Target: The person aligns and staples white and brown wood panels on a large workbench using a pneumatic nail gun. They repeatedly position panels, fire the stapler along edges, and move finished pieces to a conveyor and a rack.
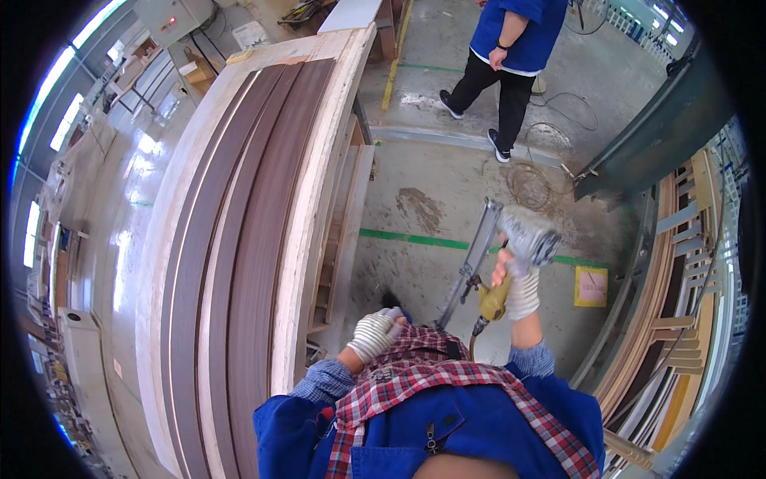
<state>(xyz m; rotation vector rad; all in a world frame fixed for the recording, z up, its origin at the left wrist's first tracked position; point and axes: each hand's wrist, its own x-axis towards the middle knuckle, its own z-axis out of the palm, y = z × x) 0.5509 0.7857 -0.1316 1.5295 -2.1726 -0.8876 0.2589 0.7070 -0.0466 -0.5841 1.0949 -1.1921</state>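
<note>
My right hand, in a striped work glove with bare fingertips, grips a nail gun. Its grey head is blurred by motion, and a long dark magazine slants down toward my body. A yellow handle ends in an air hose fitting. My left hand, gloved the same way, is held close to my red checked apron. Its fingers are curled, and whatever they may hold is hidden. Left of it, long dark brown boards lie side by side on a pale workbench.
Ahead, a person in blue walks on the grey floor. A coiled hose lies there, near a green metal panel. On my right stands a rack of long strips. A control box stands far left.
</note>
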